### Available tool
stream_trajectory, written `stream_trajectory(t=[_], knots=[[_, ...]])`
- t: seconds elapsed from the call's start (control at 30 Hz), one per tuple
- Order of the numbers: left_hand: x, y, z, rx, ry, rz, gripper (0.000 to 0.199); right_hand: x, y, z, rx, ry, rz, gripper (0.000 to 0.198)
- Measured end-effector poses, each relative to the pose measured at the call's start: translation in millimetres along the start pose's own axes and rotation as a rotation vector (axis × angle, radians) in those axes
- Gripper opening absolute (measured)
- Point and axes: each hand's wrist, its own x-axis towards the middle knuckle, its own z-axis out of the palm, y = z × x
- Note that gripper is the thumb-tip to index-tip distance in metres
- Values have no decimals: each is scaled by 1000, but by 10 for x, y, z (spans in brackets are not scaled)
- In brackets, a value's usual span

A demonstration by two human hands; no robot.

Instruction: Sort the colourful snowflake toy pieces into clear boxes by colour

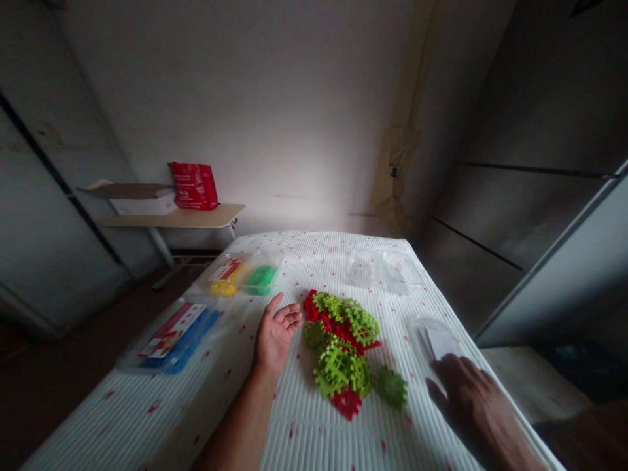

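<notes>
Just left of a pile of interlocking plastic pieces, my left hand (275, 337) is turned palm inward, fingers loosely bent and apart, with nothing in it. The pile mixes lime-green pieces (338, 369) and red pieces (346, 404); some green ones look joined together. One darker-looking green piece (391, 387) lies at the pile's right side. My right hand (466, 392), slightly blurred, reaches over the near end of a clear plastic container (420, 333) with a white card (441, 343) at it. Its thumb stands away from the fingers; whether the fingertips touch the card is unclear.
On the left of the table (235, 418) lie a clear box with blue pieces (184, 340) and another with yellow pieces (226, 284) and green pieces (261, 278). A clear open tray (402, 271) is at the far right. Behind, a side table (196, 218) holds a red bag (193, 186).
</notes>
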Motion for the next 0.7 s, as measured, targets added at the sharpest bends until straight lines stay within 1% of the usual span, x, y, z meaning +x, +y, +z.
stream_trajectory(t=[0.07,0.13,0.23,0.33,0.43,0.53,0.6,0.63,0.7], knots=[[31,-24,-38,161,39,63,52,172,-65,-13,40,-17,-15,17],[70,-31,-89,376,92,151,46,373,-176,-32,88,-37,-29,17],[150,12,-179,634,164,273,39,674,-428,-54,168,-69,-38,16],[258,125,-247,878,245,326,44,912,-712,-20,220,-148,-38,18],[372,282,-252,1258,309,285,56,1051,-927,98,247,-207,-34,20],[480,424,-212,1593,334,171,64,1104,-1036,242,293,-248,-28,34],[545,483,-187,1714,320,84,65,1116,-1056,303,332,-296,-18,43],[576,500,-181,1752,310,48,65,1121,-1055,317,348,-322,-12,44],[627,509,-184,1811,300,11,62,1137,-1033,310,369,-365,-1,40]])
